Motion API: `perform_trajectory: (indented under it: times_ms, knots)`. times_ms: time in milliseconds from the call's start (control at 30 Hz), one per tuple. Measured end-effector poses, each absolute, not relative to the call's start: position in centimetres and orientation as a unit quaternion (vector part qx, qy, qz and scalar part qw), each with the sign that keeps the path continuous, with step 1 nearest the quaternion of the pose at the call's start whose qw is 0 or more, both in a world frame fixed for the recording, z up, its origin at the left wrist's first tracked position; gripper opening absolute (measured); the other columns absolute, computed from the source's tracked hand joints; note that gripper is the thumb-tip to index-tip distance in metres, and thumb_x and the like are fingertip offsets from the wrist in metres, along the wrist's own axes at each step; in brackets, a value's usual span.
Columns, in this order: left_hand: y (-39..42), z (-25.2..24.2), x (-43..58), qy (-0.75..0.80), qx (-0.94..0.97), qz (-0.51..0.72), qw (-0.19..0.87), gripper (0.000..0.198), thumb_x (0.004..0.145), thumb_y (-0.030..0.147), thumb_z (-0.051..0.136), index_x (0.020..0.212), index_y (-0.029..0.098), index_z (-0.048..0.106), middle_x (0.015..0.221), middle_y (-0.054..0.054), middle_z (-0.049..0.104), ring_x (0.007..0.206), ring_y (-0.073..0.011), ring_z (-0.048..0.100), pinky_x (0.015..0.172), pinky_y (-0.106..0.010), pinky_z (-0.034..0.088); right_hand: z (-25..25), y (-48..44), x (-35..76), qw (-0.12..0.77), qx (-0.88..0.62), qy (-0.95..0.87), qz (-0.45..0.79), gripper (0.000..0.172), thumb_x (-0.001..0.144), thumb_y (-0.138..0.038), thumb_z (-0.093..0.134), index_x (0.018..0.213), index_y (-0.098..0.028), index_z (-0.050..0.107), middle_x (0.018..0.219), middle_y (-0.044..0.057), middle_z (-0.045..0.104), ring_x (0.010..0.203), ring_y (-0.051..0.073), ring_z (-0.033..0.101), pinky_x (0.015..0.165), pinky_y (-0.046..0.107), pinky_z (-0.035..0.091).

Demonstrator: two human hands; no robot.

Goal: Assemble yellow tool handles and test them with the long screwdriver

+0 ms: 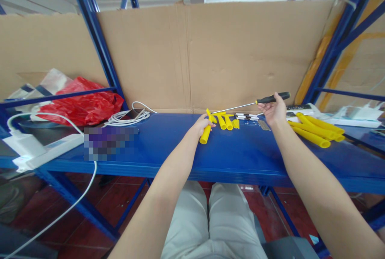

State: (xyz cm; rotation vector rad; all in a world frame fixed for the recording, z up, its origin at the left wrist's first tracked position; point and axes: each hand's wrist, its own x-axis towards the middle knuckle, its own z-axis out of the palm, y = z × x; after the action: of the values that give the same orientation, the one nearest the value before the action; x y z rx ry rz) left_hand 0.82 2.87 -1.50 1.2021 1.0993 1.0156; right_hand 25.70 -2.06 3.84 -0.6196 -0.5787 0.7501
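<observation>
My left hand [203, 125] is closed round a yellow plastic tube piece [205, 134] with a short cross part at its far end, held just over the blue shelf. In my right hand [274, 110] is a long screwdriver [272, 98] with a black and yellow handle. Its thin shaft slants down to the left, and the tip reaches the far end of the yellow piece; whether it sits inside cannot be made out. Right beside my left hand lie several similar yellow T-shaped pieces [222, 122]. Small metal bits [252, 122] are scattered below my right hand.
Longer yellow tubes [315, 130] lie to the right, by white boxes. Black-and-white sticks [246, 116] rest near the cardboard backing [222, 54]. At left are a red plastic bag [87, 100], a coiled white cable [128, 118] and a power strip [57, 150]. Blue shelf posts [96, 34] flank the workspace.
</observation>
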Motion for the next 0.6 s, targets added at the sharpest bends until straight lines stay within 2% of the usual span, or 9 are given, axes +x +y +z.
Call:
perform_trajectory:
  times_ms: [167,300,433,600]
  knots:
    - [3.1,-1.6,0.9,0.469,0.514,0.439,0.569,0.071,0.071,0.010,0.076,0.136,0.023,0.051,0.100,-0.011,0.072,0.065,-0.0165,0.066,0.053,-0.023,0.045,4.2,-2.7,25.7,0.833,-0.304,-0.282,0.367,0.042,0.083,-0.063,0.064,0.076,-0.024,0.048,0.048,-0.007,0.039,0.056,0.020,0.066,0.044,0.026,0.052]
    - [3.4,-1.7,0.9,0.471,0.515,0.444,0.561,0.071,0.070,0.010,0.078,0.135,0.023,0.051,0.098,-0.011,0.072,0.063,-0.0162,0.065,0.052,-0.023,0.044,4.4,-3.2,25.8,0.824,-0.321,-0.278,0.376,0.043,0.094,-0.060,0.042,0.071,-0.024,0.049,0.047,-0.002,0.045,0.058,0.023,0.067,0.043,0.027,0.050]
    - [3.5,-1.7,0.9,0.475,0.517,0.448,0.553,0.073,0.069,0.009,0.078,0.135,0.024,0.051,0.095,-0.009,0.072,0.064,-0.0155,0.064,0.052,-0.022,0.044,4.5,-3.3,26.1,0.815,-0.361,-0.284,0.354,0.047,0.097,-0.055,0.040,0.064,-0.022,0.050,0.047,0.001,0.049,0.042,0.016,0.055,0.036,0.023,0.041]
    - [3.4,-1.7,1.0,0.479,0.524,0.451,0.541,0.074,0.068,0.006,0.079,0.135,0.022,0.051,0.096,-0.010,0.072,0.064,-0.0153,0.064,0.052,-0.022,0.044,4.7,-3.3,26.3,0.832,-0.386,-0.255,0.305,0.039,0.099,-0.039,0.040,0.063,-0.023,0.047,0.044,-0.003,0.046,0.033,0.010,0.041,0.030,0.020,0.032]
